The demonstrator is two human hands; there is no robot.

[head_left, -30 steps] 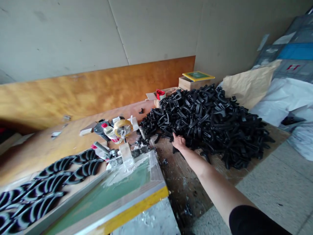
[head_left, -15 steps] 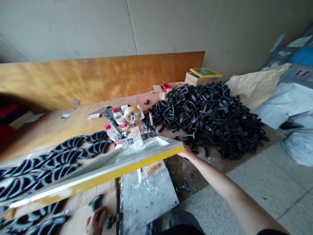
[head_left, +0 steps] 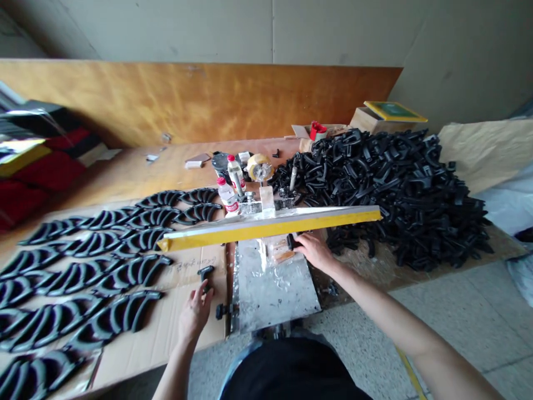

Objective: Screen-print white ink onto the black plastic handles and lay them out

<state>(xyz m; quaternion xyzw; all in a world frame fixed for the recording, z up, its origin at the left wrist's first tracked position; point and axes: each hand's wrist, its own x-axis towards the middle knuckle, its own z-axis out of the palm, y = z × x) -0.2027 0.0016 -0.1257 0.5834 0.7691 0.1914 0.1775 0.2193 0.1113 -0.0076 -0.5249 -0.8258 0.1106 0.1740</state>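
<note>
My left hand is over the cardboard at left, its fingertips closed on the lower end of a small curved black plastic handle. At the grey metal plate in the middle, my right hand grips another black plastic handle just above a brown piece on the plate. A yellow-edged screen frame stands raised over the back of the plate, above my right hand. A metal clamp is behind the frame.
Rows of curved black handles cover the cardboard at left. A large heap of black handles lies at right. Two red-capped bottles, a tape roll and a red-topped can stand behind the frame.
My right hand has left the frame's right end and is now at the plate with a black handle. The frame appears more level. The view has shifted left; my left hand stays by its handle.
</note>
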